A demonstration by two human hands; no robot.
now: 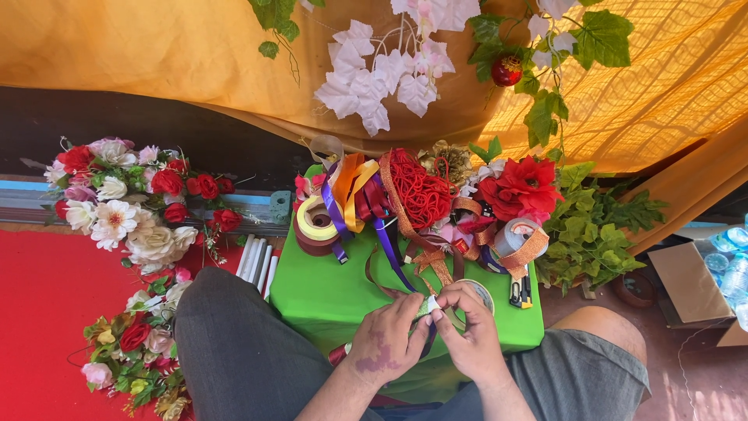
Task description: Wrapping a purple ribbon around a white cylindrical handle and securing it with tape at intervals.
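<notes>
Lower centre: my left hand (383, 341) and right hand (470, 331) pinch shut on a tape roll's (477, 295) pale strip end (428, 306); light, limp, probably sticky, I judge; best held by its edges.

Artificial flower bunches (125, 206) on red carpet (39, 312), red poinsettia (520, 187), green leaf garland (592, 226), water bottles (732, 265), orange drape (156, 54).

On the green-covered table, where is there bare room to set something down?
The green cloth is bare at the near-left, bordered by the yellow tape roll, the purple ribbon and the left hand. A smaller bare strip lies at the near-right corner, beyond the right hand. The far half is crowded with ribbons, red cord and red flowers.
</notes>
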